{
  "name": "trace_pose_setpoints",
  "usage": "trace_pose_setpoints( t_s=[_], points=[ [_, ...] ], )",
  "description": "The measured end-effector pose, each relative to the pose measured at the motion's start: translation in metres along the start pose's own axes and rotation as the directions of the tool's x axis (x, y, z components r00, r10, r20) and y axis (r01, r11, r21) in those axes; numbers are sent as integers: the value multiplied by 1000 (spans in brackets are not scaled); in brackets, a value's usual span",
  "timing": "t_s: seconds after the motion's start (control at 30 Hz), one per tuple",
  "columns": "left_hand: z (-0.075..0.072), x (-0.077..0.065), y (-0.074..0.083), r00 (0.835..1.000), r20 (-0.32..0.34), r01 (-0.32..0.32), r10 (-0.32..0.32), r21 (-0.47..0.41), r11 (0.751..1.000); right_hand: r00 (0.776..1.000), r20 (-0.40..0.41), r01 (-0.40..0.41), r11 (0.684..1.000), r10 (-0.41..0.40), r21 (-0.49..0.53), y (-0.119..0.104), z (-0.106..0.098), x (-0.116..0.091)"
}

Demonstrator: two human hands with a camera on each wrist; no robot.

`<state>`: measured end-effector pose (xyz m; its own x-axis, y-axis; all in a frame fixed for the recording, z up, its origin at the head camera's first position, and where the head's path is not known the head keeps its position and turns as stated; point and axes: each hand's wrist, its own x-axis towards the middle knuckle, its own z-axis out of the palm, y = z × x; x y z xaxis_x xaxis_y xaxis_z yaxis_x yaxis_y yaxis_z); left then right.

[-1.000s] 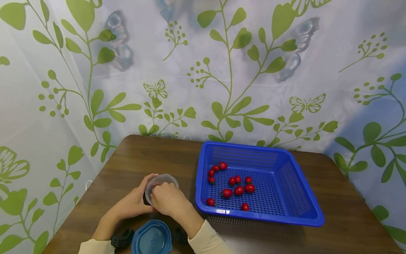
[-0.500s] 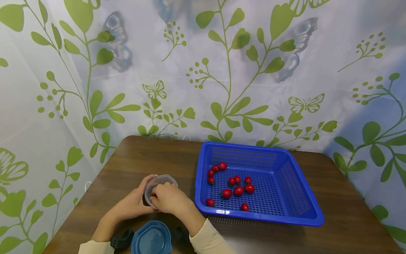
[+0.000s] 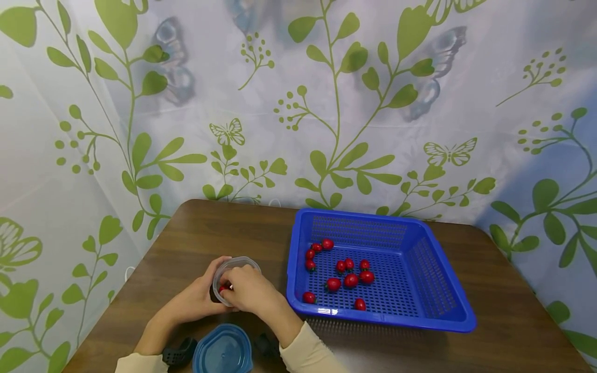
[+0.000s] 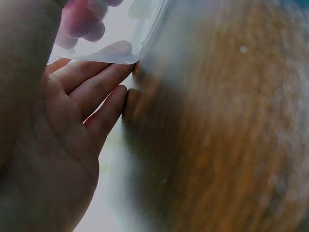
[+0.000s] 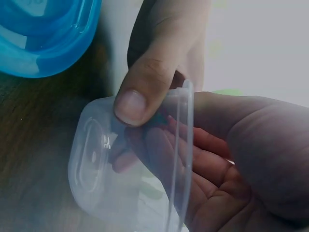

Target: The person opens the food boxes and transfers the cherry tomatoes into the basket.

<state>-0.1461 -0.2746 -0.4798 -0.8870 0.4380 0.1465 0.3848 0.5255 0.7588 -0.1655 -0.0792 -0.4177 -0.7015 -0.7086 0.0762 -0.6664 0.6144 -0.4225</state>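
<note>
My left hand (image 3: 201, 296) grips a clear plastic container (image 5: 91, 154) at the left of the table, its fingers spread along the far side. In the right wrist view its thumb (image 5: 133, 106) presses on the outside wall. My right hand (image 3: 252, 290) reaches over the rim with curled fingers inside the container. A red cherry tomato (image 3: 224, 288) shows beside those fingertips, pinched there, though the fingers partly hide it. Blurred pinkish-red shapes (image 4: 79, 19) show through the container in the left wrist view. Below the hands lies a blue lid (image 3: 223, 349).
A blue plastic basket (image 3: 382, 322) stands to the right of my hands, with several cherry tomatoes (image 3: 351, 280) scattered on its perforated floor. Wood-grain table (image 3: 242, 223) surrounds both, and a leaf-patterned curtain (image 3: 280, 103) hangs behind it.
My right hand has shifted slightly inside the container, and a red tomato now shows by its fingertips. The left hand, lid and basket tomatoes stay where they were.
</note>
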Motion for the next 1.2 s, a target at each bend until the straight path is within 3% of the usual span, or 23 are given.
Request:
trace_pose_setpoints(
  t_s=[0.33, 0.67, 1.2],
  points=[
    [0, -1, -1, 1000, -4, -6, 6, 21, 1000, 999, -32, 25, 1000, -25, 4, -5, -10, -4],
    [2, 1, 0, 1000, -6, -10, 10, 3, 1000, 997, -70, -11, 988, 22, 156, -6, -35, -15],
    [4, 2, 3, 999, -36, 24, -21, 74, 997, 985, -138, -58, 956, 101, 288, 10, -62, -29]
  ],
)
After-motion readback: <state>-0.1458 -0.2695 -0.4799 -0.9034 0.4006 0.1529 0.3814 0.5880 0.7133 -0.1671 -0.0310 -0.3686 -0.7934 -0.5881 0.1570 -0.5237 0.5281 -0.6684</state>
